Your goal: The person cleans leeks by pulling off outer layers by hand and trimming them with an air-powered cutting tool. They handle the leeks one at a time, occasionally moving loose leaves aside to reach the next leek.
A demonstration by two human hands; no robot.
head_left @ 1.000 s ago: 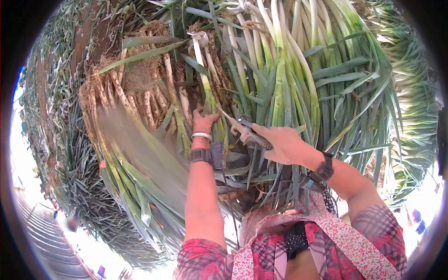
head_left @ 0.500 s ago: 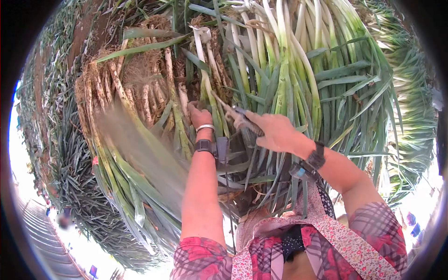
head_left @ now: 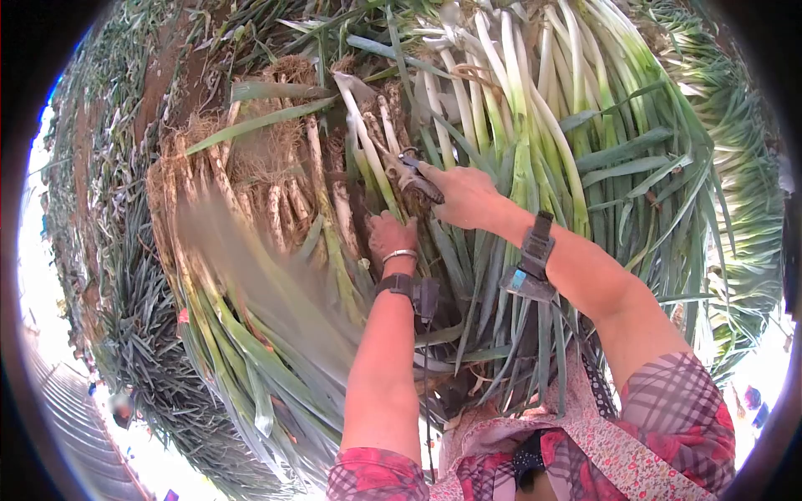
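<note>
Two bare hands over piled leeks, seen from close by.
The left hand (head_left: pixel 391 234) keeps a pinching grip on the near part of a pale leek (head_left: pixel 366 140); the right hand (head_left: pixel 468 198), beyond it and rightward, is wrapped around a small tool (head_left: pixel 416 180) beside that stem. Soil-stained leeks (head_left: pixel 276 210) lie left, cleaner white-stemmed leeks (head_left: pixel 520 92) right.
</note>
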